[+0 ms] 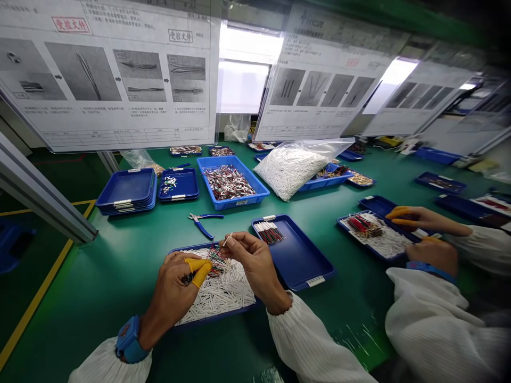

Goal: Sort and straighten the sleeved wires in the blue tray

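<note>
My left hand [173, 279], with yellow finger cots on thumb and forefinger, pinches thin coloured wires [210, 254] over a blue tray of white tubes [223, 295]. Close beside it, my right hand [253, 260] pinches a small white tube [227, 239] near the upper wire ends. Whether the tube sits around the wires I cannot tell. More coloured wires lie on the white tubes beneath my hands. To the right, a second blue tray [305, 258] holds a row of wire bundles with white sleeves [269, 232]. Blue-handled pliers [203, 221] lie behind my hands.
Behind are stacked blue trays [125, 191], a blue bin of wire pieces [231, 183] and a bag of white tubes [293, 165]. At right, a co-worker's hands [429, 239] work over another tray [375, 236]. Instruction sheets [109, 74] hang above the green table.
</note>
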